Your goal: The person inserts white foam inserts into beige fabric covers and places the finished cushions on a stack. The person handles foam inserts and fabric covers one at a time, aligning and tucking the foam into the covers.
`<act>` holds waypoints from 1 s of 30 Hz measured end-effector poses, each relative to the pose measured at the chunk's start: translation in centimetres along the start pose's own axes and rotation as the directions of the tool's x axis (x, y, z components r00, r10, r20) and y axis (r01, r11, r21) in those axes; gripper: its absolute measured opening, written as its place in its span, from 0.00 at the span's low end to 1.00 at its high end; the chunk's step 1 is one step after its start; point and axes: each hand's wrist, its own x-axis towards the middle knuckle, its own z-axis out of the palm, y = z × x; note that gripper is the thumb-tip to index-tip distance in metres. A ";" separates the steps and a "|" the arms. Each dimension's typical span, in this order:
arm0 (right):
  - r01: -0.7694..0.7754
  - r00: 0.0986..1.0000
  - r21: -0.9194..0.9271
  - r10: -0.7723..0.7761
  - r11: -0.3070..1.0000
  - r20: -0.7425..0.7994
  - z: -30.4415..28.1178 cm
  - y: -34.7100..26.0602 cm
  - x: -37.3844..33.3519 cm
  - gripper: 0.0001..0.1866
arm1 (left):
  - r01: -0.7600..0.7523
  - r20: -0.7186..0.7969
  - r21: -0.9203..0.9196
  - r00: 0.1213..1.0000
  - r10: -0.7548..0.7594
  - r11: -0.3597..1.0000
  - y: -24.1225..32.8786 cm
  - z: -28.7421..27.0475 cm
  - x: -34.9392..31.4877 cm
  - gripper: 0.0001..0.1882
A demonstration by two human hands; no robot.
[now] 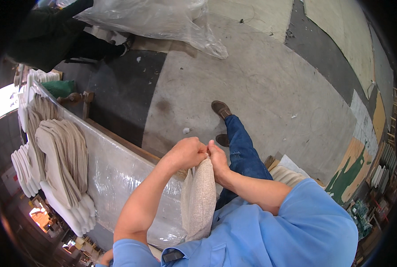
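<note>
Cloth (202,200) rough, matt; table cover (107,173) glossy plastic.

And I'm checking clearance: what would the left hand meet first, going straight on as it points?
The left hand would likely meet the right hand first, though depth is unclear.

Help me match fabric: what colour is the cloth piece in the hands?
The cloth piece is cream to light beige, best seen in the head view.
</note>
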 end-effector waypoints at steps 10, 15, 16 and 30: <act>-0.045 0.998 -0.191 0.038 0.981 -0.040 -0.3 -1.3 -0.5 0.30 | 0.018 -0.099 -0.319 0.994 -0.053 0.947 -0.6 2.4 -0.2 0.13; -0.057 0.990 -0.329 0.010 0.943 -0.143 -1.6 -1.1 0.4 0.33 | -0.006 -0.372 -0.552 0.897 -0.240 0.834 -0.5 7.1 -0.5 0.16; -0.049 0.987 -0.358 -0.011 0.932 -0.163 -2.0 -0.9 0.8 0.33 | -0.075 -0.469 -0.571 0.847 -0.250 0.818 -1.0 9.0 0.1 0.17; -0.020 0.968 -0.822 -0.195 0.569 -0.159 -2.5 0.6 5.6 0.27 | -0.131 -0.330 -0.919 0.769 -0.547 0.372 -3.2 13.1 1.2 0.17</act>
